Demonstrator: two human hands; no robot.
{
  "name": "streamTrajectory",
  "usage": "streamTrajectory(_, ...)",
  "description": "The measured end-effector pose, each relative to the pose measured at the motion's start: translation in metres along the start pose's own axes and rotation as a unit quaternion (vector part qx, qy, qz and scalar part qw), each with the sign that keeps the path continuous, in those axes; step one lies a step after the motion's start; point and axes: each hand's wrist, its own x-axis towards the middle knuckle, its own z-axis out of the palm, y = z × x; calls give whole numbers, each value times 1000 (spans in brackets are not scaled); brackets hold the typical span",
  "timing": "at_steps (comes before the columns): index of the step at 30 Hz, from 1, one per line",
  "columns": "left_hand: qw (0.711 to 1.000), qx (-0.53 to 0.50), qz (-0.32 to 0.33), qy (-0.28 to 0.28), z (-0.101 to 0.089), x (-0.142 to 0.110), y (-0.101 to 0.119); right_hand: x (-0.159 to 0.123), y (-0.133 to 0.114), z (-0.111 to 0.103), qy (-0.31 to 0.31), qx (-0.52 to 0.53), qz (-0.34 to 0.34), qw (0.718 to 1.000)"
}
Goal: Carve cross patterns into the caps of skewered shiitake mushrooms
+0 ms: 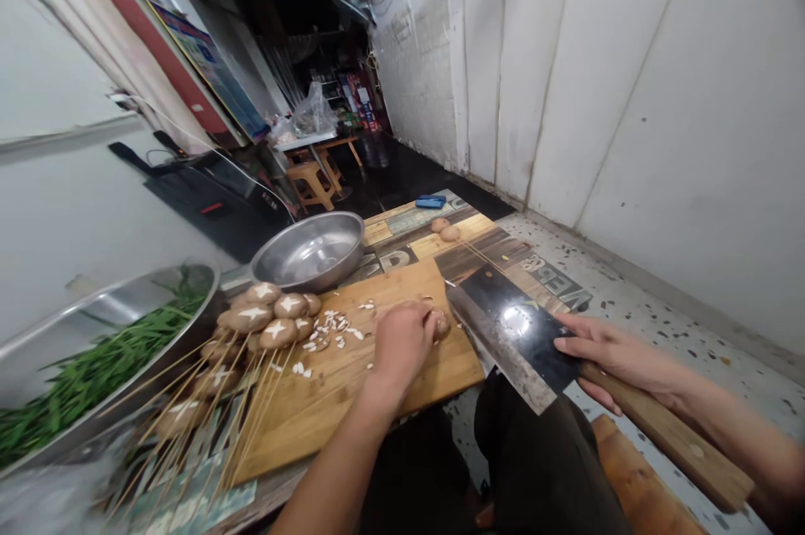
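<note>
My right hand (604, 355) grips a cleaver (496, 317) where blade meets wooden handle, fingers pressed on the blade's side. The broad dark blade hangs off the right edge of the wooden cutting board (340, 401), apart from my left hand. On the board, my left hand (402, 338) is closed on a brown mushroom (441, 324), only partly visible past the fingers. White mushroom trimmings (333, 325) are scattered left of that hand. Skewered mushrooms (277, 332) with white star cuts in their caps are heaped at the board's left side, their thin sticks pointing toward me.
A steel bowl (308, 250) stands behind the board. At left, a large metal basin (210, 288) holds green leaves (119, 350). Two skewered mushrooms (448, 231) and a blue object (431, 201) lie at the table's far end. A white wall (604, 82) runs along the right.
</note>
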Motion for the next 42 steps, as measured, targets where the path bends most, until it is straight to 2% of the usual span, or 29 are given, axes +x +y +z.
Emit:
streamTrajectory(3, 999, 0, -22, -25, -3, 5, -3, -2, 5, 1, 11, -5, -3, 1000)
streamTrajectory(5, 999, 30, -33, -17, -4, 8, -7, -3, 6, 4, 11, -7, -7, 1000)
streamTrajectory(9, 997, 57, -43, 31, -7, 16, -24, -4, 9, 7, 11, -11, -13, 1000)
streamTrajectory(13, 995, 27, 3, 97, -9, 21, -50, -4, 15, 8, 34, -18, -18, 999)
streamTrajectory(17, 991, 15, 12, 129, -16, 8, -70, -6, 24, 7, 56, -29, -16, 998)
streamTrajectory(19, 996, -1, 16, 92, -22, -5, -74, -7, 27, 6, 59, -34, -12, 998)
streamTrajectory(23, 993, -50, 85, -67, -29, -32, -67, -11, 30, 13, 83, -58, -2, 995)
streamTrajectory(25, 991, -63, 87, -82, -26, -40, -60, -12, 30, 20, 94, -86, 6, 992)
streamTrajectory(28, 997, -50, 51, -20, -13, -49, -51, -14, 29, 33, 85, -168, -5, 982)
streamTrajectory(31, 997, -34, 34, 55, 2, -58, -47, -13, 23, 45, 44, -237, -22, 970)
streamTrajectory(36, 981, -19, 23, 193, 24, -70, -42, -7, 5, 55, -9, -255, 23, 967)
streamTrajectory(39, 972, -32, 29, 230, 30, -72, -41, -2, -1, 55, -11, -262, 14, 965)
streamTrajectory(42, 969, -45, 25, 240, 32, -72, -42, 1, -3, 51, -4, -268, 24, 963)
